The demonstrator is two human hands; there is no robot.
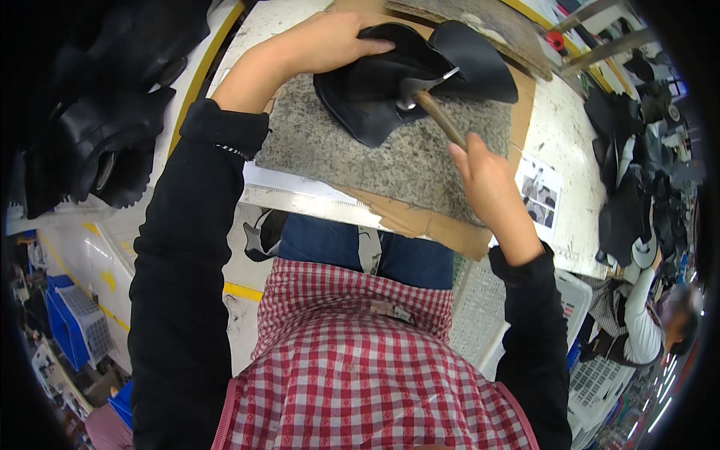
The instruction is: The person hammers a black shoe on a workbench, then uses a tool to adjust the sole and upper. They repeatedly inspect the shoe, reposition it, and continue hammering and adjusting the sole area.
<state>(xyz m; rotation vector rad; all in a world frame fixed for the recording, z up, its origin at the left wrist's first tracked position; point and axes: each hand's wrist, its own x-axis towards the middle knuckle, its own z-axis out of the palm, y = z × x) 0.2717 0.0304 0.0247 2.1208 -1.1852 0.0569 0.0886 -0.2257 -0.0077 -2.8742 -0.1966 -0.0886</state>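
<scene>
A black leather shoe upper [382, 90] lies folded on a speckled grey stone slab [360, 157]. My left hand [322, 41] presses flat on the upper's far left side. My right hand [487, 184] grips the wooden handle of a hammer [435, 112]. The hammer's metal head [411, 94] rests on the leather near its middle. Both forearms wear black sleeves.
The slab sits on cardboard [427, 221] over a white workbench [559, 142]. Piles of black leather pieces lie at the left [105, 127] and right [630, 180]. A printed sheet [540, 195] lies right of the slab. Another person [637, 315] sits at the lower right. White crates [577, 300] stand below the bench.
</scene>
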